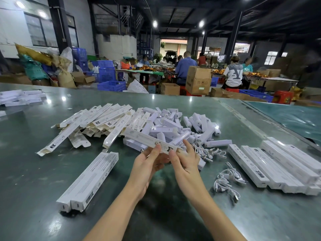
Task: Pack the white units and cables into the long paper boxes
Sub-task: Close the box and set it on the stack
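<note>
Two bare forearms rising from the bottom edge, meeting over a green-grey table (pixel 34 171). Left hand (pixel 147 164) curled under a long paper box (pixel 149 140), thumb on its printed face near the end. Right hand (pixel 186 161) pinching the same end, thumb (pixel 173 156) on top, remaining fingers loosely spread behind it. Box held just above the table, slanting away up-left over the pile beyond.

Just behind the hands, a heap of white units (pixel 166 124) (short rectangular blocks, jumbled every way). Left of that heap and touching it, a sprawl of flat unfolded boxes (pixel 104 119), brown inner card showing at the torn-looking flaps. Near left, two closed boxes (pixel 90 180) lying side by side, touching, angled toward the camera. Far right, a row of filled boxes (pixel 278 164) packed flank to flank. Between that row and the right hand, loose white cables (pixel 227 183) in small coils, with more tangled cables (pixel 206 152) close to the unit heap. Back left corner of the table: another small stack of white boxes (pixel 20 98).

Beyond the table edge, a workshop floor with blue crates (pixel 111 85), brown cartons (pixel 198 80), and several people seated at far benches (details too blurred to tell).
</note>
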{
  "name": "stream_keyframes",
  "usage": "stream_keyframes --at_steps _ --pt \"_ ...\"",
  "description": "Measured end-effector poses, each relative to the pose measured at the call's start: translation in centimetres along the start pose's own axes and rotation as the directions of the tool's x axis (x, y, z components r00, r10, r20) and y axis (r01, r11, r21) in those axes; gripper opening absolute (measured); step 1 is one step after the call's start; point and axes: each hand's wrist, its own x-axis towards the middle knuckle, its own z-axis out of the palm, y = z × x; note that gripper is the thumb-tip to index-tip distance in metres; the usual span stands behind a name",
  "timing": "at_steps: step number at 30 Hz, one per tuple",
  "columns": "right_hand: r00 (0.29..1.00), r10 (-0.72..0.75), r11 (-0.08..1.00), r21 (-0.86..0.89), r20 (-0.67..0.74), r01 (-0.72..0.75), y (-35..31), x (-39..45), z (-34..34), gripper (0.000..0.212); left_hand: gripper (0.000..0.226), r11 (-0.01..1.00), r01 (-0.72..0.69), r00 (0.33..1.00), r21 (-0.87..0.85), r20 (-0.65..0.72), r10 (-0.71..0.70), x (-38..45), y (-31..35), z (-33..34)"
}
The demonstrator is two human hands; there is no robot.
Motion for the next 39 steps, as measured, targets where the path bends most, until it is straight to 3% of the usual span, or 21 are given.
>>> stream_keyframes --at_steps 2,4,8,12,17,19,21,23,25,29,33,37,39 --pt "0.999 -0.013 0.998 0.066 -0.041 0.016 -0.2 -0.2 0.0 0.035 0.042 1.000 0.001 1.000 -0.030 -0.011 -0.002 0.0 0.0 0.1" --pt "0.980 -0.027 0.980 0.186 -0.196 0.065 -0.4 -0.1 -0.2 0.016 0.044 0.996 0.005 0.999 -0.092 -0.050 -0.009 0.1 0.1 0.1" --pt "0.893 -0.004 0.965 0.233 -0.450 0.122 -0.4 0.7 -1.7 0.013 0.030 0.991 0.022 0.988 -0.134 -0.147 -0.042 0.5 0.2 -0.6" --pt "0.888 0.090 0.991 0.130 -0.451 -0.035 0.4 1.4 -3.0 0.008 0.029 0.985 0.051 0.985 -0.164 -0.154 -0.077 0.8 0.4 -0.8" --pt "0.926 0.109 0.974 -0.147 -0.362 -0.172 0.3 1.3 -3.5 0.011 0.032 0.901 0.157 0.980 -0.404 -0.052 -0.194 0.9 0.9 -1.1" --pt "0.938 0.126 0.851 -0.451 -0.323 -0.269 0.3 1.3 -4.1 0.019 0.031 0.860 0.199 0.975 -0.470 0.008 -0.221 0.8 1.1 -1.3" --pt "0.927 0.210 0.596 -0.711 -0.311 -0.374 0.1 1.1 -5.0 0.027 0.030 0.837 0.215 0.973 -0.503 0.040 -0.226 0.7 1.2 -1.5" --pt "0.904 0.308 0.427 -0.805 -0.297 -0.411 -0.1 0.7 -5.7 0.032 0.030 0.819 0.212 0.974 -0.532 0.043 -0.224 0.8 1.1 -1.5" --pt "0.889 0.384 0.373 -0.839 -0.248 -0.395 -0.2 0.3 -5.9 0.033 0.031 0.805 0.197 0.976 -0.560 0.039 -0.212 0.8 1.1 -1.6" --pt "0.892 0.441 0.427 -0.850 -0.102 -0.308 0.0 0.1 -5.2 0.027 0.033 0.762 0.199 0.977 -0.616 0.061 -0.205 1.0 1.2 -2.1" --pt "0.924 0.382 0.558 -0.803 0.023 -0.211 0.4 0.4 -4.5 0.030 0.035 0.749 0.205 0.976 -0.630 0.080 -0.201 1.2 1.0 -2.4" --pt "0.970 0.167 0.860 -0.507 0.178 -0.055 0.0 0.6 -3.0 0.028 0.032 0.772 0.198 0.979 -0.604 0.079 -0.189 1.2 1.0 -2.4" --pt "0.978 0.050 0.945 -0.328 0.201 0.019 -0.4 0.4 -2.3 0.030 0.030 0.784 0.192 0.980 -0.591 0.077 -0.183 1.1 0.9 -2.5"
